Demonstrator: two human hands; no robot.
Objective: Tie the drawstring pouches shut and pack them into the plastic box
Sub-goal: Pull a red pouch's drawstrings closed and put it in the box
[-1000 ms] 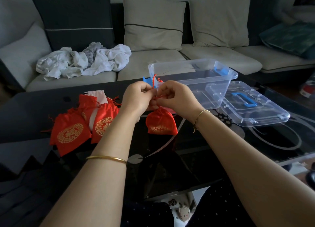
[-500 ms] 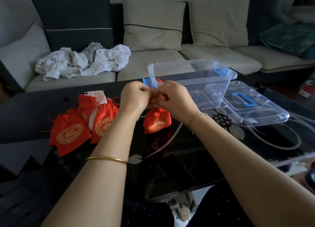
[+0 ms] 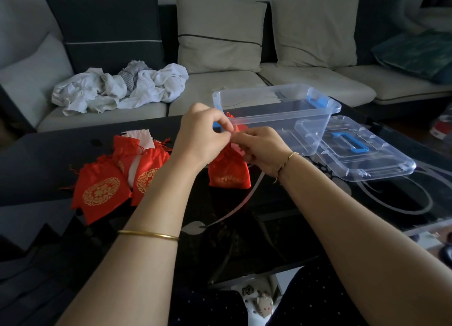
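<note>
One sofa [image 3: 220, 93] with cushions fills the upper part of the frame. A pile of white clothes [image 3: 117, 90] lies on its seat at upper left. One black glass table [image 3: 318, 203] spans the middle of the frame.

The clear plastic box [image 3: 281, 120], fitted with blue latches, stands open on the table right of centre. Its clear lid [image 3: 367, 154], with a blue handle, lies flat just beside it at right.

Several red pouches [image 3: 102, 193] lie heaped on the table at centre left. Two show a round gold emblem; its characters are too small to read.

One held pouch [image 3: 228, 171] hangs at frame centre, in front of the box's near left corner. The gold print along its lower edge is unreadable. Whether its base rests on the table cannot be told.

Left hand [image 3: 198, 139]: fingers curled, thumb and forefinger pinching the red drawstring [image 3: 229, 115] above the pouch neck.

Right hand [image 3: 264, 149]: fingers curled, pinching the cord at the neck and meeting the left hand.

Each wrist carries a gold bangle [image 3: 149, 235].
</note>
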